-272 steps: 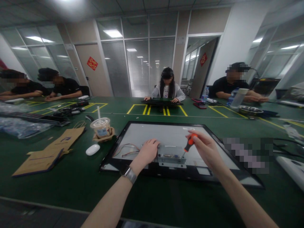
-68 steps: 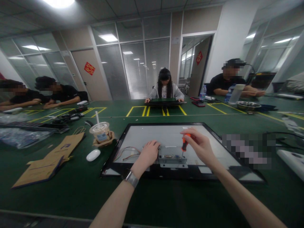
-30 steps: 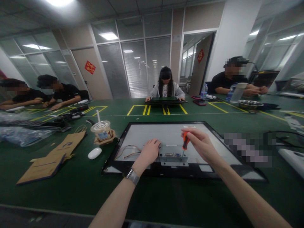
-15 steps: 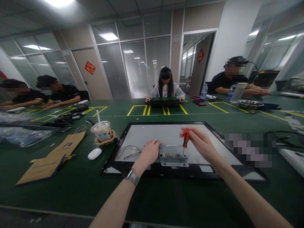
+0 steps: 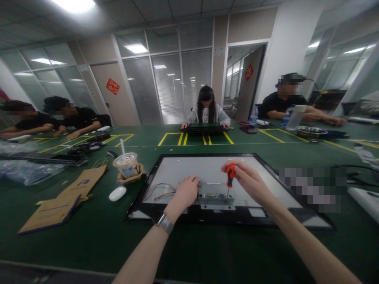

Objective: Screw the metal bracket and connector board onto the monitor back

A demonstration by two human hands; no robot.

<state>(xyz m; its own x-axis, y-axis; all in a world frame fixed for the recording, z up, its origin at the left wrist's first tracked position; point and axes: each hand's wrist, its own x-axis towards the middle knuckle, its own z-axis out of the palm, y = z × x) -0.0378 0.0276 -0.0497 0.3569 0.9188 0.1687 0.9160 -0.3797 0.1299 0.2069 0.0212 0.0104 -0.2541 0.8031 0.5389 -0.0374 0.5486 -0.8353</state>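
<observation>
A flat display panel (image 5: 183,167) with a black frame lies back side up on the green table. Near its front edge sits a metal bracket (image 5: 217,203) with a row of ports. My left hand (image 5: 187,192) grips the bracket's left end, its fingertips partly hidden. In my right hand (image 5: 244,175) is an orange and black screwdriver (image 5: 230,176), held nearly upright between thumb and fingers. The screwdriver's shaft points down to the right part of the bracket; its tip is too small to make out. Thin wires (image 5: 160,190) lie on the panel left of my left hand.
Left of the panel are a drink cup (image 5: 126,163) in a cardboard holder, a white mouse (image 5: 117,193) and a brown paper bag (image 5: 66,199). Black cables (image 5: 359,170) and a white device (image 5: 365,203) are at the right. Several people sit around the table (image 5: 89,240).
My right hand and the screwdriver handle have shifted slightly left and down. My left hand stays at the bracket. The person at the right has reached an arm further out.
</observation>
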